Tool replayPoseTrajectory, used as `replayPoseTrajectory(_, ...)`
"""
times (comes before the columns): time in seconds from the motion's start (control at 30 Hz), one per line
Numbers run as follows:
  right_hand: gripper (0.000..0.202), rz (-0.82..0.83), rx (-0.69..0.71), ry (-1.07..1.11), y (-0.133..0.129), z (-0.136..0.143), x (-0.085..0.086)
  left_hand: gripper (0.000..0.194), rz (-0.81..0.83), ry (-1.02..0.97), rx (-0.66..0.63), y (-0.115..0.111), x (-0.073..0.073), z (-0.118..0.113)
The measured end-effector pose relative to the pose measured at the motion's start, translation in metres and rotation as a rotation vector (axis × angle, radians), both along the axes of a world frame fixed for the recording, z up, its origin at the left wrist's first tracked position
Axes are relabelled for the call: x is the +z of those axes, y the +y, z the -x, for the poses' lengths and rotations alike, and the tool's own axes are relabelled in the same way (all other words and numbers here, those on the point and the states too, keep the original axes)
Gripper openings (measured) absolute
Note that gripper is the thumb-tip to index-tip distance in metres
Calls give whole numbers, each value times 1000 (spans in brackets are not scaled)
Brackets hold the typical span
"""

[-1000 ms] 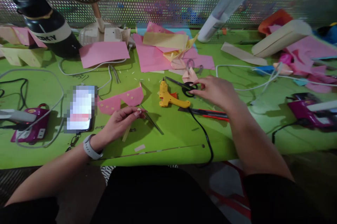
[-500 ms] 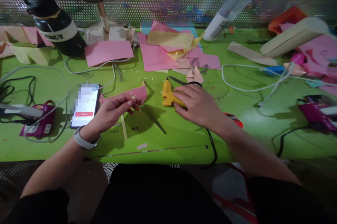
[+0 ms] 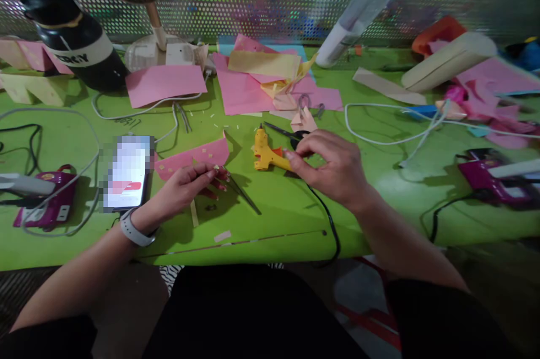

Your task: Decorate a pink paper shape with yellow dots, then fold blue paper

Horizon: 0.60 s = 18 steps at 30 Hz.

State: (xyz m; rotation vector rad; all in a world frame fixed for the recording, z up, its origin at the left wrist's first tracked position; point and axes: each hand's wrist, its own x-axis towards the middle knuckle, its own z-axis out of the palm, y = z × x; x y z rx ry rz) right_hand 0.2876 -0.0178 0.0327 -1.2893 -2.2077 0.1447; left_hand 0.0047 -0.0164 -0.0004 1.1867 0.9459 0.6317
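My left hand (image 3: 192, 185) is pinched on a small pale paper piece (image 3: 216, 167), just in front of a pink strip (image 3: 192, 157) dotted with small pale squares. Thin metal tweezers (image 3: 245, 194) slant from beside its fingertips down to the right; whether the fingers touch them is unclear. On the green table lies a yellow glue gun (image 3: 265, 152), nozzle pointing away. My right hand (image 3: 327, 165) hovers at its handle end, thumb and index finger apart and curved, with nothing visible between them. Black-handled scissors (image 3: 280, 130) lie behind, partly hidden by this hand.
A phone (image 3: 129, 173) lies left of my left wrist. Pink and yellow paper (image 3: 240, 83) is piled at the back, beside a fan (image 3: 158, 38) and a black bottle (image 3: 80, 38). White cable (image 3: 379, 143) loops on the right, near a purple power strip (image 3: 491, 179).
My right hand has lifted off the glue gun's handle and drawn back to the right, its fingers curling. My left hand has dropped slightly from the pink strip, showing more of it. The view has shifted.
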Motion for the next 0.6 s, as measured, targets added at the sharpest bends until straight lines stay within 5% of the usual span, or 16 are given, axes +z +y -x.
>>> replayPoseTrajectory(0.17,41,265,185,-368,-17,27,-26,25,-11,24,31,2,-1,-1)
replayPoseTrajectory(0.3,24,321,210,-532,-28,37,-39,23,12,26,-4,0,-3,-2)
replayPoseTrajectory(0.47,27,335,81,-542,-32,2,-23,23,38,25,-18,0,-8,-2)
replayPoseTrajectory(0.6,29,298,-5,-309,-37,-23,4,20,69,-16,5,0,-11,-3)
